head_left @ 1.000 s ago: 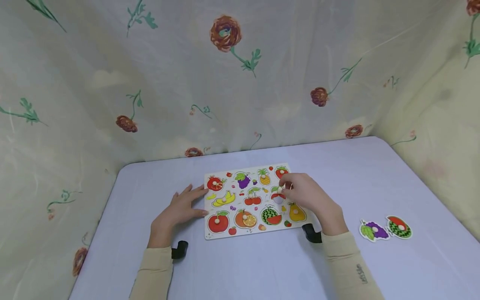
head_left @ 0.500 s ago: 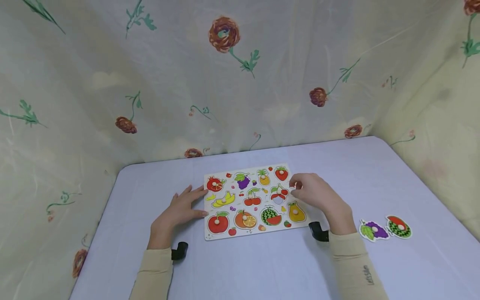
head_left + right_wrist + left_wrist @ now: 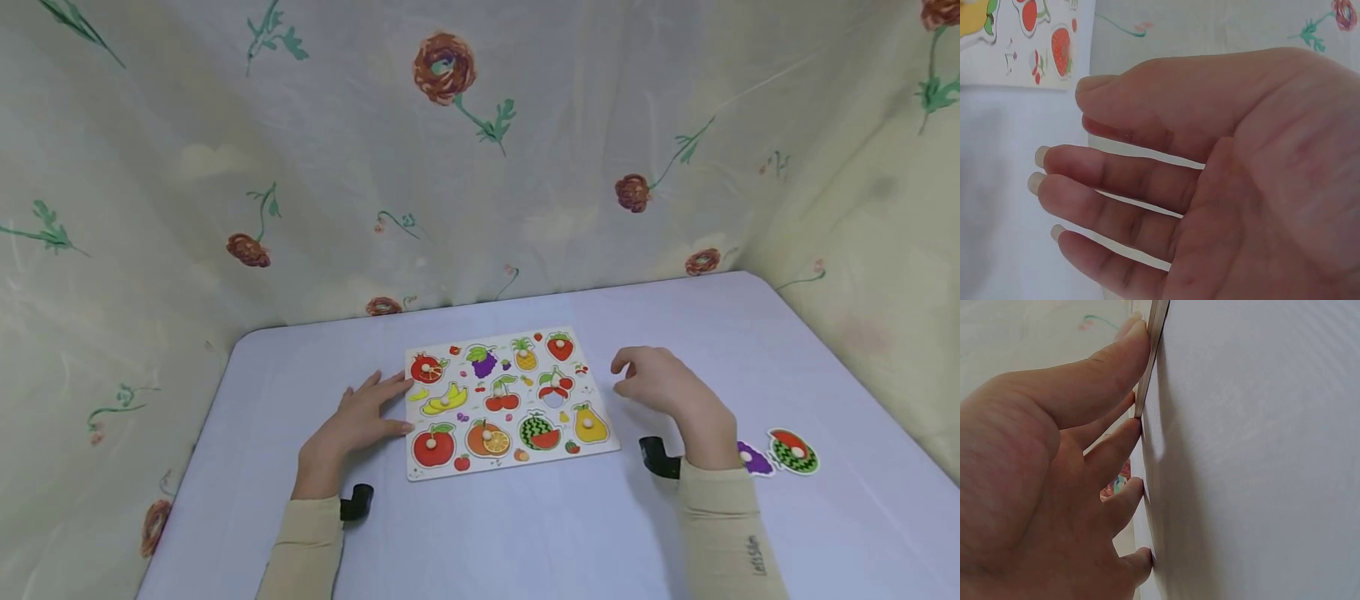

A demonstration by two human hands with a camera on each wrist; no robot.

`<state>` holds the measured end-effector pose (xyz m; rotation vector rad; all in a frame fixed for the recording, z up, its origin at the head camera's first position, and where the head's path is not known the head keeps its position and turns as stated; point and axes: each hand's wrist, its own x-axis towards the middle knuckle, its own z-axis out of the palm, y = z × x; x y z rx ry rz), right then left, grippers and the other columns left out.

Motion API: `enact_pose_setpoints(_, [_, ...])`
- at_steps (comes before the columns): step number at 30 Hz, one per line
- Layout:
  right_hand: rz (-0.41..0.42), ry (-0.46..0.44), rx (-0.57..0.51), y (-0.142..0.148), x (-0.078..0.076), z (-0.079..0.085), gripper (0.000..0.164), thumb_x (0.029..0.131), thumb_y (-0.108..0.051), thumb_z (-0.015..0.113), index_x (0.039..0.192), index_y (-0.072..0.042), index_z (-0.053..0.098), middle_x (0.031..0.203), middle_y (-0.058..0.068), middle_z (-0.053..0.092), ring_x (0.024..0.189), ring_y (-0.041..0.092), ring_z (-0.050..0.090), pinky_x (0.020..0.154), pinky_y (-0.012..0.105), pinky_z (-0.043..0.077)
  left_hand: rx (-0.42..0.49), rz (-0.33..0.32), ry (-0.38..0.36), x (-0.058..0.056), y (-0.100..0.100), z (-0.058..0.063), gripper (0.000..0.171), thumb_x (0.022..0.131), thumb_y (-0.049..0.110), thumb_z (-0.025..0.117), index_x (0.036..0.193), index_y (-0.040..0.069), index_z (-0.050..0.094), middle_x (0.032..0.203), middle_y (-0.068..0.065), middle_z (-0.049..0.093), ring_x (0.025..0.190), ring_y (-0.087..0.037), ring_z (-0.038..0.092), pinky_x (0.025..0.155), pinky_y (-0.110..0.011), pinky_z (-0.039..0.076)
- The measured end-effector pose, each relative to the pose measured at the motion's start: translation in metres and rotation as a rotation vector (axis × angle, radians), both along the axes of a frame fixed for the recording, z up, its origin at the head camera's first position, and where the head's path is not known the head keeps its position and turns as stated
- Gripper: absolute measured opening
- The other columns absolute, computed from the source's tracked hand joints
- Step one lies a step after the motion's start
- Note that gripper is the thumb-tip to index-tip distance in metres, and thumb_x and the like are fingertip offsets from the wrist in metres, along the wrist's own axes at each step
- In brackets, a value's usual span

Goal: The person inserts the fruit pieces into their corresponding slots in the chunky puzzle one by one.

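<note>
A white fruit puzzle board [image 3: 491,464] lies on the table, with pictured fruits such as an apple [image 3: 433,450], bananas [image 3: 445,400] and a pear [image 3: 590,425]. Many of these fruits carry small round knobs. My left hand [image 3: 356,425] has its fingers spread and touches the board's left edge with thumb and fingertips; the left wrist view shows the thumb against the wooden edge [image 3: 1154,356]. Off the board's right side, my right hand [image 3: 671,387] hovers with loosely bent fingers. Nothing is held in it in the right wrist view.
To the right lie a loose watermelon piece [image 3: 793,452] and a purple grapes piece [image 3: 755,460], which my right wrist partly hides. A flower-printed curtain [image 3: 337,167] hangs behind the table [image 3: 480,550]. Black camera mounts [image 3: 660,458] stick out from both wrists.
My right hand has moved off the fruit with the pale lower part and away to the right, past the board's edge. My left hand stays at the board's left edge.
</note>
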<state>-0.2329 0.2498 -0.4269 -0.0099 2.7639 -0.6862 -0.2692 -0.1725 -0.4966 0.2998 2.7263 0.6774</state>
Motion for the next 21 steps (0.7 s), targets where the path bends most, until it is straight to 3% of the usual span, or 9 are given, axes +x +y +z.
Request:
enact_pose_setpoints(12, [-0.017, -0.054, 0.021, 0.034, 0.010, 0.003, 0.036, 0.089, -0.021, 0.061, 0.116, 0.002, 0.065, 0.107, 0.021, 0.064, 0.088, 0.029, 0.057, 0.073, 0.038, 0.050, 0.003, -0.004, 0.003, 0.002, 0.003, 0.004, 0.079, 0.082, 0.033, 0.080, 0.152, 0.024, 0.043, 0.164, 0.000, 0.032, 0.156, -0.034, 0.011, 0.123, -0.066, 0.007])
enact_pose_setpoints(21, [-0.008, -0.101, -0.009, 0.057, 0.021, 0.006, 0.025, 0.088, -0.016, 0.059, 0.102, 0.003, 0.066, 0.077, 0.009, 0.064, 0.072, 0.019, 0.055, 0.063, 0.029, 0.043, -0.003, 0.006, -0.006, 0.002, 0.004, 0.002, 0.079, 0.083, 0.034, 0.079, 0.152, 0.026, 0.042, 0.164, 0.000, 0.032, 0.156, -0.033, 0.010, 0.122, -0.066, 0.008])
